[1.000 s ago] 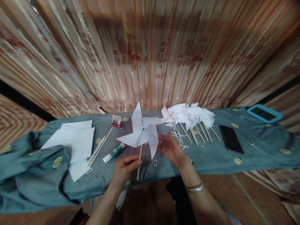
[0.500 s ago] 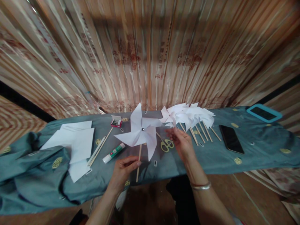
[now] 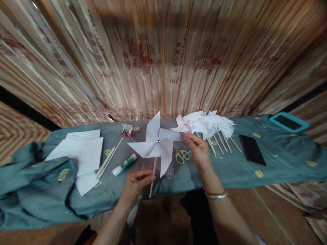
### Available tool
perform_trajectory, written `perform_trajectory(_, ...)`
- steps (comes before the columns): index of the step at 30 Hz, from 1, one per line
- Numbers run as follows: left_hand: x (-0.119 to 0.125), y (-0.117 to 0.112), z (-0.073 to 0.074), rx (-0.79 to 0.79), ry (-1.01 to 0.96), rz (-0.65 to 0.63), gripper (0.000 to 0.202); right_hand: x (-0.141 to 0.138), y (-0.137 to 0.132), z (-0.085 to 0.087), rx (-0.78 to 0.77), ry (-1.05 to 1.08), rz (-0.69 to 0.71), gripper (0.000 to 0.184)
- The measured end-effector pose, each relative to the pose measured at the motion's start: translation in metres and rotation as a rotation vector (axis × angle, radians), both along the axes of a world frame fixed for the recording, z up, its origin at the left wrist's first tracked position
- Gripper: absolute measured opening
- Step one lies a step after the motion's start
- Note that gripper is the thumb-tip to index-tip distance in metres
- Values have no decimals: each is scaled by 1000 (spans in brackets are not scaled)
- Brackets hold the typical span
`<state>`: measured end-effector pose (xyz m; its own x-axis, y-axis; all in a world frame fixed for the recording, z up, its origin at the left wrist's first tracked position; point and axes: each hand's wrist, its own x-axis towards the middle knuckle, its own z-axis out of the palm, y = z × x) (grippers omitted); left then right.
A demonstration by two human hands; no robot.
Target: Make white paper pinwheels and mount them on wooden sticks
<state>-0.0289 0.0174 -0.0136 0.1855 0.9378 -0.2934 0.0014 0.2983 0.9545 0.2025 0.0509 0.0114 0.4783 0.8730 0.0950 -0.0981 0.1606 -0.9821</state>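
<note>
A white paper pinwheel (image 3: 154, 149) with a silver pin at its centre stands upright over the table, on a thin wooden stick. My left hand (image 3: 139, 180) is closed round the lower part of that stick, thumb against fingers. At the pinwheel's right blade, my right hand (image 3: 196, 146) pinches the tip between thumb and fingers. Yellow-handled scissors (image 3: 182, 156) lie just below and left of my right hand, their blades partly hidden by the pinwheel. To the left of the pinwheel rests a green and white glue stick (image 3: 124, 164).
Several white pinwheels (image 3: 204, 123) on sticks lie overlapped at back right. Beyond them are a black phone (image 3: 252, 150) and a blue-framed device (image 3: 288, 121). At left lie paper sheets (image 3: 89, 153), wooden sticks (image 3: 111, 157) and a small box of pins (image 3: 127, 130).
My right hand has moved slightly left and up, and its fingers now meet the blade tip. The pinwheel has shifted a little right, still held by my left hand.
</note>
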Motion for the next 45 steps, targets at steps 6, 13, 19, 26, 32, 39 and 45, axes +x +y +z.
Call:
perform_trajectory(6,-2,0,-1,9,-38,-8,20,-6,-4,2,-36,53,9,17)
perform_trajectory(13,-1,3,-6,-43,-64,75,27,-15,-8,0,-64,131,51,20)
perform_trajectory(19,-1,4,-8,-57,-70,147,25,-24,-12,1,-116,176,111,22)
perform_trajectory(26,-3,5,-11,45,-57,161,25,-35,-16,0,-117,144,157,25)
perform_trajectory(32,-1,7,-9,31,-56,196,22,-42,-20,-4,-102,130,242,18)
perform_trajectory(39,0,7,-7,8,-71,229,26,-52,-25,-3,-126,143,295,19)
perform_trajectory(45,2,8,-9,25,-78,243,26,-60,-28,-4,-152,181,312,21)
